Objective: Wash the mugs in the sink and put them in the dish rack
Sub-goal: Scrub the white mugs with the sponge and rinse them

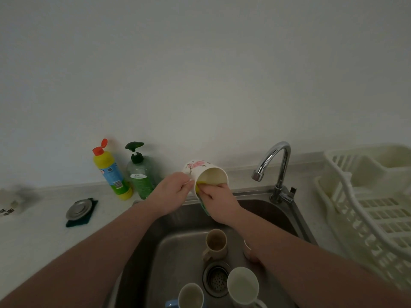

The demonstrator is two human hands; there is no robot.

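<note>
Far left on the counter: a metal sink strainer lid (79, 209) sat on a dark green scouring pad (90, 215). Right of it, against the wall, a yellow detergent bottle (111, 172) with its red cap flipped open, then a green pump bottle (141, 174).

Left hand (172, 192) gripped the floral mug (205, 172) from its left side, fingers curled at what looked like the handle, hidden by the hand. Mug was held over the far edge of the sink (278, 215), tilted with its mouth facing the camera.

Right hand (216, 201) pinched a yellow-green sponge (201, 192) against the mug's near rim. Fingertips were at the rim with the sponge partly inside; the mug sat just above and beyond those fingers.

Progress, my read: early. First mug mid-scrub, not rinsed; no water visible from the faucet (275, 165). Still in the basin: a beige mug (215, 244), a cream mug (191, 295), a white mug (243, 286), plus a pinkish one (250, 252) mostly hidden behind the right forearm. Something blue at the bottom edge, unclear.

Dish rack (367, 210) at right showed no mugs.
</note>
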